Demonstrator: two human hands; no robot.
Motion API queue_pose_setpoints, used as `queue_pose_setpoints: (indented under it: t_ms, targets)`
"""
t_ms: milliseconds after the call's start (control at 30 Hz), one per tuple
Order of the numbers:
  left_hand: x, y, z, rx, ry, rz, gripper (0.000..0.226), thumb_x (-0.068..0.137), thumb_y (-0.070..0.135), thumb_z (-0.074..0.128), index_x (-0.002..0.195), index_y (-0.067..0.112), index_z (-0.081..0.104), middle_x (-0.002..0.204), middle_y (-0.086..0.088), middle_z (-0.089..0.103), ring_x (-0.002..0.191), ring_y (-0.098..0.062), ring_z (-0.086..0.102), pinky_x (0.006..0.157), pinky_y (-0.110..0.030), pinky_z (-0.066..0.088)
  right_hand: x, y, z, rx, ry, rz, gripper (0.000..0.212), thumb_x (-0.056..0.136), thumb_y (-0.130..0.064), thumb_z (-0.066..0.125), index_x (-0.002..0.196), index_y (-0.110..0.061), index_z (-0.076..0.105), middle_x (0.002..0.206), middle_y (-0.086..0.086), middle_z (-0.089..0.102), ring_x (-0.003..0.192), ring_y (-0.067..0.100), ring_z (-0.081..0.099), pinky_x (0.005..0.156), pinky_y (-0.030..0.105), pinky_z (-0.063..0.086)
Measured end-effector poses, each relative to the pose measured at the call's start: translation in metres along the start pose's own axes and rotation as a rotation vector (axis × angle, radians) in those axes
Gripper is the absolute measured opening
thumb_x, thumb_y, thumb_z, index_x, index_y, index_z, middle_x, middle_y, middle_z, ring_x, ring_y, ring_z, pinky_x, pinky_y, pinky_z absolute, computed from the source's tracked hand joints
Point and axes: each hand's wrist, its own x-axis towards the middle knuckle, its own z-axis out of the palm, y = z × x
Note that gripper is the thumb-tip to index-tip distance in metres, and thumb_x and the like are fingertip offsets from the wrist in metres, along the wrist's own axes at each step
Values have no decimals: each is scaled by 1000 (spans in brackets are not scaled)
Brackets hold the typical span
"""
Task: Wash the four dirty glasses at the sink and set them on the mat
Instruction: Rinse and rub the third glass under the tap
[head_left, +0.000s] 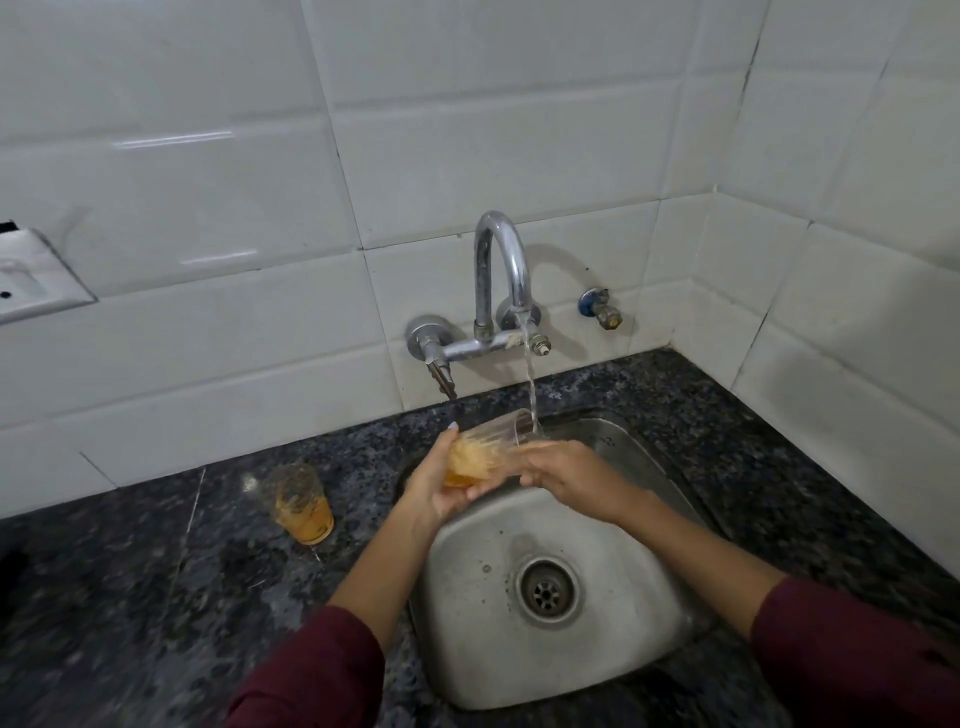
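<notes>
Left hand (441, 483) fingers wrap the tilted glass (485, 449); right hand (566, 473) steadies its rim, grip unclear. Best angle the mouth toward twelve o'clock, under the stream (531, 384).

Glossy white wall tiles (467, 145) meet in a corner at two o'clock above a dark speckled granite desk (130, 597).

Steel sink basin (545, 670) lay open around its drain | curved chrome tap (501, 265) and running water blocked the back edge | orange-stained glass tumbler (301, 504) stood on dark speckled granite counter (130, 597) left of basin | white-tiled walls (467, 130) closed back and right.
</notes>
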Motion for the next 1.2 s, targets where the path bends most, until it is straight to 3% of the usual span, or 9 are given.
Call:
queue_pose_setpoints:
  t_ms: [133, 233, 367, 533, 600, 833, 1000, 1100, 1200]
  targets:
    - [3, -12, -10, 426, 57, -58, 37, 93, 45, 49, 102, 13, 66, 112, -17, 64, 87, -26, 62, 72, -40, 53, 2, -14, -7, 297, 182, 198, 11, 87, -16, 62, 89, -13, 72, 83, 3, 74, 75, 6, 66, 67, 21, 49]
    - [-10, -26, -4, 445, -137, -72, 44, 97, 46, 40, 107, 12, 67, 105, -10, 71, 89, -20, 69, 79, -34, 54, 2, -17, -6, 507, 109, 295, 14, 89, -8, 58, 81, -9, 69, 69, 3, 69, 62, -1, 62, 64, 17, 48]
    - [-15, -46, -8, 468, -210, -202, 62, 87, 60, 44, 122, 12, 62, 111, -14, 69, 95, -27, 66, 91, -46, 49, -9, -12, 11, 788, 0, 528, 24, 95, -6, 46, 80, -6, 66, 59, 1, 63, 48, 3, 54, 44, 15, 32]
    - [-17, -62, -14, 492, -166, -300, 62, 92, 57, 41, 124, 8, 58, 91, -11, 72, 73, -23, 70, 61, -35, 58, -23, -3, 36, 967, -25, 775, 27, 95, -10, 45, 77, -11, 65, 53, -5, 63, 46, 5, 50, 45, 20, 22]
    - [-18, -65, -15, 489, -148, -322, 56, 92, 56, 42, 115, 10, 62, 87, -12, 72, 67, -25, 70, 54, -37, 58, -27, -2, 42, 1025, -41, 819, 24, 95, -11, 45, 81, -10, 64, 56, -5, 62, 46, 4, 50, 45, 21, 21]
    - [-26, -62, -12, 467, -157, -369, 53, 93, 53, 41, 116, 9, 57, 84, -16, 66, 53, -26, 68, 44, -33, 54, -29, -5, 42, 1090, -62, 848, 26, 97, -13, 42, 81, -11, 62, 57, -3, 60, 45, 4, 51, 43, 19, 20]
    - [-19, -58, -12, 406, -227, -302, 69, 78, 61, 51, 124, 9, 59, 106, -15, 65, 85, -24, 66, 73, -36, 57, -24, -3, 31, 1066, -21, 738, 26, 95, -9, 43, 80, -9, 63, 57, -2, 61, 50, 8, 51, 46, 20, 25]
    - [-21, -52, -7, 335, -318, -223, 50, 82, 46, 62, 118, 10, 63, 106, -17, 68, 92, -29, 67, 82, -46, 55, -16, -1, 20, 941, 34, 582, 28, 96, -9, 42, 79, -11, 63, 60, 0, 61, 52, 6, 50, 49, 21, 28]
    - [-26, -46, 5, 364, -372, -43, 38, 75, 21, 75, 110, 9, 66, 99, -13, 68, 87, -25, 67, 76, -44, 58, -6, -6, 9, 760, 76, 452, 35, 98, -9, 40, 71, -18, 61, 61, 0, 58, 51, 0, 50, 49, 13, 32]
